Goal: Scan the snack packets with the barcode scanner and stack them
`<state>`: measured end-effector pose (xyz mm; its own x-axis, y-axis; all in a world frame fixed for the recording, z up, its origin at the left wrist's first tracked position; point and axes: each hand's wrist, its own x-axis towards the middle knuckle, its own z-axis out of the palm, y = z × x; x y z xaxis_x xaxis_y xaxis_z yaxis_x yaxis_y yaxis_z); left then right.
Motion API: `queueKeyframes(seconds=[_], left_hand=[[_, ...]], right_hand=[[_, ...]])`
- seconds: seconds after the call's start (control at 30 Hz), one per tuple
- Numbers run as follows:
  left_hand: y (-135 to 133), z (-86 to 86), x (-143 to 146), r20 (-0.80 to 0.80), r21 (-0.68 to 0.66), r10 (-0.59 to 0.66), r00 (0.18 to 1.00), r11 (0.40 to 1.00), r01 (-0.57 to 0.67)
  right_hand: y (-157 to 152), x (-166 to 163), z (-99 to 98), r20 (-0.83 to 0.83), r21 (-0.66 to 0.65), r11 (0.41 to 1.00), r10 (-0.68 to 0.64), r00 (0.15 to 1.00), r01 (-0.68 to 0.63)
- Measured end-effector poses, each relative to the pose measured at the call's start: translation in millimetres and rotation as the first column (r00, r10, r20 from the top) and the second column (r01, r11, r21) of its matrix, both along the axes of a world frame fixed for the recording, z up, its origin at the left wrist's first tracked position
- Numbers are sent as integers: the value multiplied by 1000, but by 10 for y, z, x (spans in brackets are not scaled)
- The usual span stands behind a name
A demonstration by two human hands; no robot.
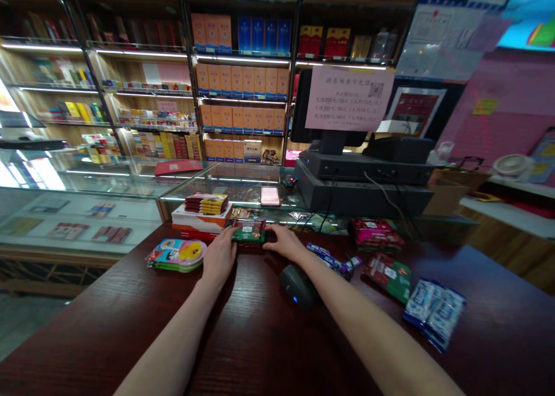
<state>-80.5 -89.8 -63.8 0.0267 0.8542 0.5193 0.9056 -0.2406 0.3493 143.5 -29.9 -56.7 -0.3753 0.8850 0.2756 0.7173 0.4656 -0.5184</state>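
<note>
A small stack of green and red snack packets [248,232] lies on the dark wooden counter [260,338], just in front of the glass display case. My left hand [220,256] presses against the stack's left end, fingers closed around it. My right hand [284,243] grips the right end, fingers curled over the edge. Both arms reach forward from the bottom of the view.
A stack of red boxes [202,214] and a colourful round pack [177,254] lie left of my hands. A dark scanner [297,286], purple sticks [332,261], red-green packets [388,273] and blue-white packets [435,311] lie to the right. A till [355,176] stands behind.
</note>
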Motion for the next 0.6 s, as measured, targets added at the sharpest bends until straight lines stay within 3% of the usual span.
queueKeyframes(seconds=[0.2, 0.6], left_hand=[[-4, 9, 74, -40, 87, -31, 999, 996, 35], [-100, 57, 228, -196, 129, -2, 981, 991, 27]], right_hand=[[-85, 112, 46, -11, 16, 1000, -12, 1000, 12], [-370, 428, 127, -29, 40, 996, -75, 997, 77]])
